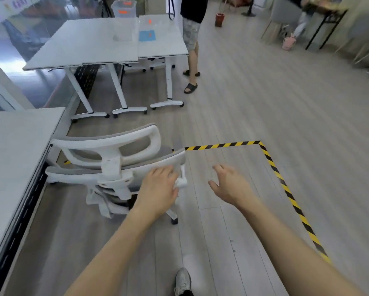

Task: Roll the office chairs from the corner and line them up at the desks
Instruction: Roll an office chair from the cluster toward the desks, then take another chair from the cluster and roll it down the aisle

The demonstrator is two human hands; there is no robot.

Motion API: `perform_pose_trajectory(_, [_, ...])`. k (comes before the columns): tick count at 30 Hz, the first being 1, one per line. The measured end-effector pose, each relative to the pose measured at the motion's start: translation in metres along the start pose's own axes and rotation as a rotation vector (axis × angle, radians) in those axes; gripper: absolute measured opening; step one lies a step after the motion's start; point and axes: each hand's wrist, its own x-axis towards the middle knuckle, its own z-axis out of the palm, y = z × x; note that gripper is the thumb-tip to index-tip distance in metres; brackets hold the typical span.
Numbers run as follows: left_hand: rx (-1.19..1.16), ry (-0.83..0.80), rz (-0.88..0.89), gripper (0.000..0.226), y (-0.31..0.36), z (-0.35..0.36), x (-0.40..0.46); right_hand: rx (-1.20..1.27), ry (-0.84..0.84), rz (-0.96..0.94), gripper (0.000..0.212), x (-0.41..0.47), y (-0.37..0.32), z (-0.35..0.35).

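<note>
Standing at the far left, a grey surface [19, 146] with its edge running down toward the viewer. Sitting just beside that edge, a white office chair [115, 159] with grey mesh, its headrest and backrest turned toward the camera, its wheeled base resting on the wooden floor [286, 103]. Standing farther back, two more desks [98, 41] pushed together side by side, a blue sheet [147, 36] lying on the right one. Gripping the right edge of the chair's back, the left hand [160, 189], fingers [168, 170] curling over the frame with the thumb against a white bracket. Hovering apart from the chair to its right, the right hand [228, 184], fingers [218, 168] spread and loosely bent, holding nothing. Running across the floor past the right hand, yellow-and-black tape [286, 186] turning a corner. Standing beside the far desks, a person [192, 28] in sandals. Showing at the bottom edge, a grey shoe [182, 282].
</note>
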Motion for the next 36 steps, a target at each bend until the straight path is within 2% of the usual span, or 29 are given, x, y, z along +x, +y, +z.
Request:
perform_pose_trajectory(2, [0.05, -0.133, 0.079, 0.033, 0.038, 0.015, 0.008, -0.029, -0.006, 0.091, 0.044, -0.038, 0.034, -0.008])
perform_pose_trajectory(4, [0.095, -0.195, 0.181, 0.032, 0.084, 0.026, 0.017, -0.055, 0.006, 0.177, 0.041, -0.082, 0.071, -0.013])
perform_pose_trajectory(8, [0.111, -0.221, 0.426, 0.039, 0.203, 0.043, 0.024, -0.097, 0.042, 0.386, 0.033, -0.199, 0.148, -0.016])
perform_pose_trajectory(12, [0.079, -0.2, 0.668, 0.041, 0.352, 0.051, 0.002, -0.098, 0.07, 0.631, 0.031, -0.345, 0.222, -0.016])
perform_pose_trajectory(16, [0.07, -0.18, 0.902, 0.04, 0.514, 0.06, -0.057, -0.085, 0.139, 0.877, 0.028, -0.508, 0.278, -0.013])
perform_pose_trajectory(23, [0.003, -0.171, 1.294, 0.03, 0.772, 0.059, -0.188, -0.047, 0.199, 1.306, 0.026, -0.776, 0.334, 0.0])
perform_pose_trajectory(29, [0.035, -0.167, 1.579, 0.034, 0.954, 0.051, -0.273, 0.035, 0.264, 1.588, 0.025, -0.938, 0.386, 0.021])
perform_pose_trajectory(36, [0.031, -0.175, 1.783, 0.041, 1.195, 0.083, -0.344, -0.005, 0.271, 1.769, 0.017, -1.112, 0.523, 0.03])
